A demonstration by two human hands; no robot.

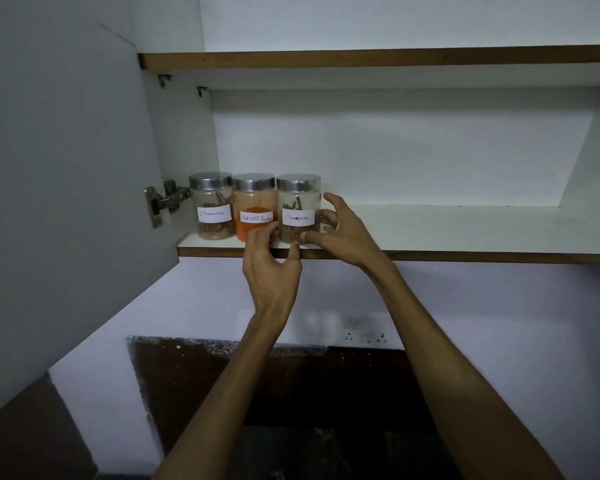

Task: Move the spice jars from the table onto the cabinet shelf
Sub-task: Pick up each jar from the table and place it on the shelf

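Both forearms reach up from under me, left hand (271,268) and right hand (340,233) loosely cupping the right cinnamon jar (298,207) on the cabinet shelf (430,233), neither grip clenched, so I'd nudge it flush against the chilli jar (255,206).

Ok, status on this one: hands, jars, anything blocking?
Both hands open: left hand, right hand around right cinnamon jar. Three jars on shelf. Nothing blocking.

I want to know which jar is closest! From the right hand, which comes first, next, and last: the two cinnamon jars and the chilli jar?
From the right hand, in the head view:
1. Right cinnamon jar, at its fingers.
2. Chilli jar, in the middle.
3. Left cinnamon jar, at the shelf's left end by the hinge.
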